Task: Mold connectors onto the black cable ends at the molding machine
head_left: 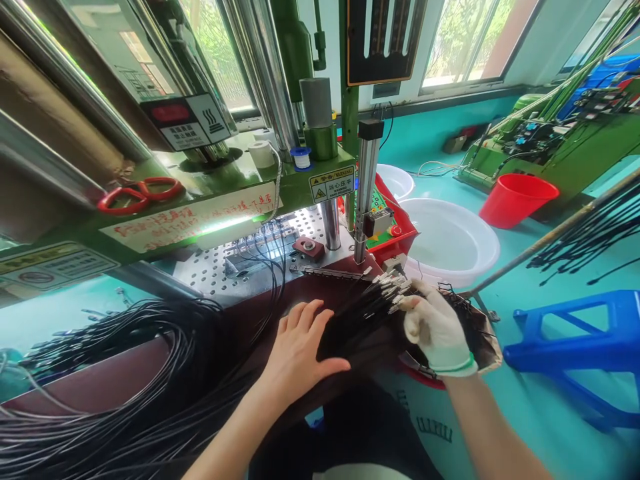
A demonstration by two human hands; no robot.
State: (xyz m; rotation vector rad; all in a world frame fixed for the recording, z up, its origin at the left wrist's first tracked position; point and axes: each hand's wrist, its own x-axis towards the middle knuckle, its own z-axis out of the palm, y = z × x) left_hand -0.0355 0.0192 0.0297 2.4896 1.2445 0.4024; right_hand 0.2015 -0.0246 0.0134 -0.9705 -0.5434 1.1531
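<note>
My left hand (pixel 300 347) is bare, its fingers spread, palm down beside a bundle of black cables (pixel 350 327) on the dark red bench. Silvery connectors (pixel 393 288) on the bundle's ends point to the right. My right hand (pixel 437 330) wears a white glove with a green cuff. Its fingers are bent and closed at the connectors' tips; exactly how many it pinches is hidden. More black cables (pixel 175 360) lie in a thick loop on the left. Several thin cables run from a lit metal mould (pixel 265 247) under the green press.
Red-handled scissors (pixel 143 195) lie on the green press (pixel 295 180). A red control box (pixel 400 233) stands behind the connectors. A box with black scraps (pixel 475 333) is by my right hand. White tubs (pixel 450 233), a red bucket (pixel 517 200) and a blue stool (pixel 580 333) stand rightward.
</note>
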